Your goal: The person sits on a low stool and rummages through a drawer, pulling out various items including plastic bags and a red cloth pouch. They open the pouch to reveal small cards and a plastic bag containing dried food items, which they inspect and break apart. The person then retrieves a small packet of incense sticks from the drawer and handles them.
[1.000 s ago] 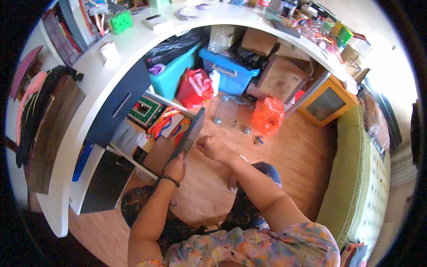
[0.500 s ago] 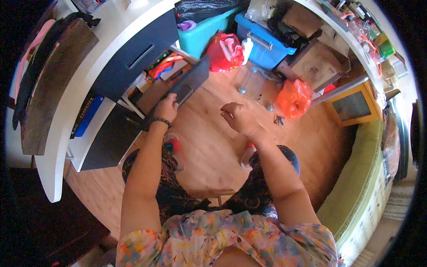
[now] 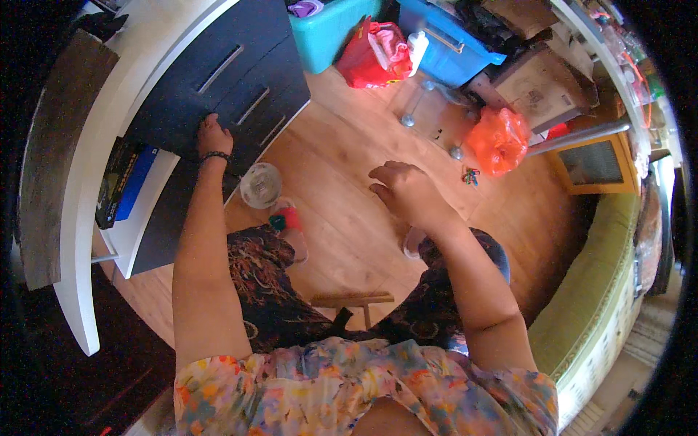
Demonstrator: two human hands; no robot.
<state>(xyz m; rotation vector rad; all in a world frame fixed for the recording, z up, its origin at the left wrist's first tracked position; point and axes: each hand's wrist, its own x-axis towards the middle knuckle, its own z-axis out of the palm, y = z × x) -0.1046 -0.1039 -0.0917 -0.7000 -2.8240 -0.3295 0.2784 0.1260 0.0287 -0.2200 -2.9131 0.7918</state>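
Now the dark drawer [image 3: 252, 106], jutting out half a second ago, sits flush in its cabinet [image 3: 166, 87], left hand [image 3: 215, 136] at the fronts, finger closure unclear. Right hand [image 3: 408, 190] hangs above the floor [image 3: 342, 163], fingers loosely bent, holding nothing. Clear round container [image 3: 261, 185] now visible beside cabinet; orange-red plastic bag [image 3: 499, 142] and green sofa [image 3: 585, 283] off right.

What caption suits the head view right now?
Left hand at the shut navy drawer cabinet, right hand loosely curled above the wood-look floor, orange-red plastic bag beyond.
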